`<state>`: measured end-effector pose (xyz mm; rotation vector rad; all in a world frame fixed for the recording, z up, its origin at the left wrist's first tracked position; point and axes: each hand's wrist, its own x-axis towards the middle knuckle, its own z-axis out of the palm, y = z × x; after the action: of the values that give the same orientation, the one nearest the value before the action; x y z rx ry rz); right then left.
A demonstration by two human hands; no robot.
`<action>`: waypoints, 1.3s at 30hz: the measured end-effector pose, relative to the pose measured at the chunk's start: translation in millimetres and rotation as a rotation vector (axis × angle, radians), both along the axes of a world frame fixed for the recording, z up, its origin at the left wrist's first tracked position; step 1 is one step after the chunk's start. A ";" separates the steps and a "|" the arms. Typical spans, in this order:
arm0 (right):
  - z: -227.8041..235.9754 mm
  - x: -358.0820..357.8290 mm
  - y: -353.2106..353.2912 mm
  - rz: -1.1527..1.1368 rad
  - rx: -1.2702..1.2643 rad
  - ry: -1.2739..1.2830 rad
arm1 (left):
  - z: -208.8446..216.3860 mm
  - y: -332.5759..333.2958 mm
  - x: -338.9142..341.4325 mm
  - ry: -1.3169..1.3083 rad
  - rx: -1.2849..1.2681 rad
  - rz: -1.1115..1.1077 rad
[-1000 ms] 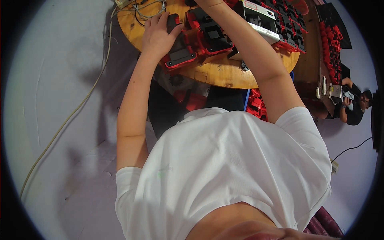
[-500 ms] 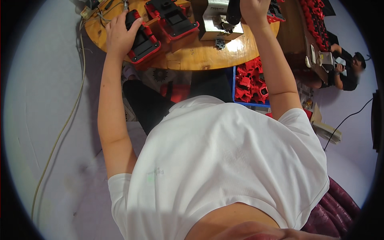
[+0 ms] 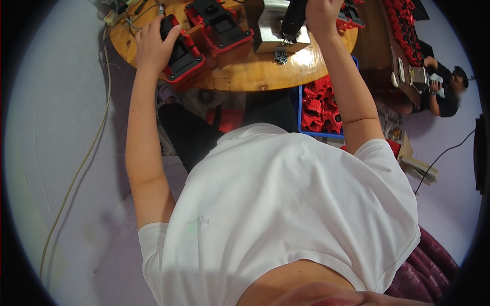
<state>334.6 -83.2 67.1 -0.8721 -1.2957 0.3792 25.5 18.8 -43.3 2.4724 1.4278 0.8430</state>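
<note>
My left hand (image 3: 153, 45) lies over a black-and-red plastic housing (image 3: 185, 65) at the left of the round wooden table, thumb and fingers gripping its upper part. A second black-and-red housing (image 3: 224, 26) rests just right of it. At the top edge my right hand (image 3: 322, 16) is closed round a black electric screwdriver (image 3: 294, 21), though its fingers are partly cut off by the picture's edge. The screwdriver's tip points down at the front of a metal screw feeder box (image 3: 269, 33). A small pile of screws (image 3: 280, 57) lies before the box.
Under the table's right edge stands a blue crate (image 3: 299, 109) of red plastic parts (image 3: 321, 107). More red parts (image 3: 403, 25) line a side table at right, where another person (image 3: 446, 92) sits. Cables (image 3: 133, 20) run over the table's left end.
The screwdriver has tilted and its tip has shifted slightly down and left at the feeder's front. My left hand has stayed on the left housing.
</note>
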 end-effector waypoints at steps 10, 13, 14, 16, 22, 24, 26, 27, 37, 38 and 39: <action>19.0 -123.7 117.2 0.273 0.472 0.149 | 7.7 -8.8 12.8 -0.019 0.046 0.052; 14.9 -146.4 127.8 0.253 0.412 0.146 | 16.3 -15.8 15.7 0.012 -0.053 0.088; 10.9 -151.3 131.3 0.258 0.399 0.151 | 13.6 -17.0 14.3 -0.009 -0.012 0.076; 0.0 -153.6 140.6 0.281 0.341 0.137 | 10.2 -16.3 9.9 -0.013 -0.013 0.085; 2.6 -159.5 138.5 0.255 0.320 0.139 | 11.6 -15.9 11.1 -0.029 -0.007 0.068; 1.7 -161.8 139.2 0.257 0.328 0.136 | 11.6 -16.7 9.9 -0.037 -0.010 0.071; 4.3 -158.9 137.7 0.261 0.328 0.129 | 13.8 -17.2 13.7 -0.038 0.020 0.066; 5.6 -157.6 136.6 0.270 0.320 0.120 | 15.0 -17.7 15.7 -0.040 0.035 0.063; -8.2 -160.9 149.8 0.124 0.430 -0.049 | 13.4 -15.6 13.6 -0.010 -0.033 0.067; -5.0 -158.3 142.4 0.187 0.390 -0.012 | 14.6 -14.2 14.8 -0.005 -0.036 0.065; -2.5 -154.1 136.6 0.248 0.349 0.025 | 15.8 -13.2 15.5 0.001 -0.039 0.062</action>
<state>180.5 53.4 64.6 -0.4131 -1.3991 0.3423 41.1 5.6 -27.5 2.4121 1.5138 0.8180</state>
